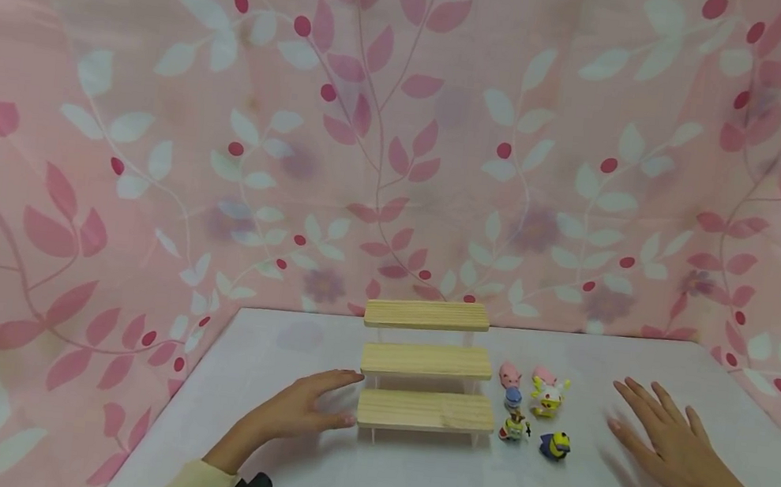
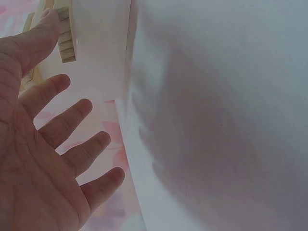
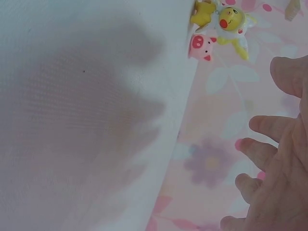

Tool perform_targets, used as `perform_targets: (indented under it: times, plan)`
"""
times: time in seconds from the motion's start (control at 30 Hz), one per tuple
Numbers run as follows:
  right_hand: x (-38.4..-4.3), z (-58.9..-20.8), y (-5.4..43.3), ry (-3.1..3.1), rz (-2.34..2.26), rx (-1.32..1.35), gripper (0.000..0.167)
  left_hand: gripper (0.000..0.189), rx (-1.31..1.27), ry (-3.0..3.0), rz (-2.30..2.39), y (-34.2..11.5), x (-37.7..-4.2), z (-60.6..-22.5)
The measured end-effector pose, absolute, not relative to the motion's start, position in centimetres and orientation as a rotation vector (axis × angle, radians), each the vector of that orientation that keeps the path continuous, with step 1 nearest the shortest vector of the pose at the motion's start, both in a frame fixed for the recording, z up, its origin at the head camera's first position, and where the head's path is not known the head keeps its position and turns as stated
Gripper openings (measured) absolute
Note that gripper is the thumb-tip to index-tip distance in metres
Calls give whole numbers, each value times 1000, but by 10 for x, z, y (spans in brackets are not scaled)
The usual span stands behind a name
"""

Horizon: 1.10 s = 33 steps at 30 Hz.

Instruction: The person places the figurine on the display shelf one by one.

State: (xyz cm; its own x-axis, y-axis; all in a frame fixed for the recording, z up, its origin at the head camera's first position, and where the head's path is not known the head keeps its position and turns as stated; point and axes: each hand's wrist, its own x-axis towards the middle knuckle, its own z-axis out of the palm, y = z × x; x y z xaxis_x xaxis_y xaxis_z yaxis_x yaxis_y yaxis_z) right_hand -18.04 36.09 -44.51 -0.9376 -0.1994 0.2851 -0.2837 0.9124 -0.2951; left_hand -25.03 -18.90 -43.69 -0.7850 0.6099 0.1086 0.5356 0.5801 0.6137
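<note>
Left hand [image 1: 297, 407] is spread, grip apart and holding nothing; wooden shelf [image 1: 427, 361] sits just right of its fingertips, can't tell if touching. Right hand [image 1: 669, 447]'s apart too, little toys [image 1: 549, 399] leftward. A careless left-hand bump could shove the shelf into them.

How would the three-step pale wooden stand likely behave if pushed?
The stand is probably stiff, given its straight wooden planks. It should slide, not roll, on its slim legs; its raised rear plank may encourage tipping.
</note>
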Motion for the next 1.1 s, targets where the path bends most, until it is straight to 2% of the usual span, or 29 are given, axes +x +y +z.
perform_targets:
  times: [0.6, 1.1]
  plan:
    - [-179, -442, 359, -2852, 485, 341, 69, 66, 1083, 2629, 1036, -178, -253, -441]
    - [-176, -433, 346, -2783, 466, 397, 64, 69, 1027, 2657, 1004, -177, -252, -442]
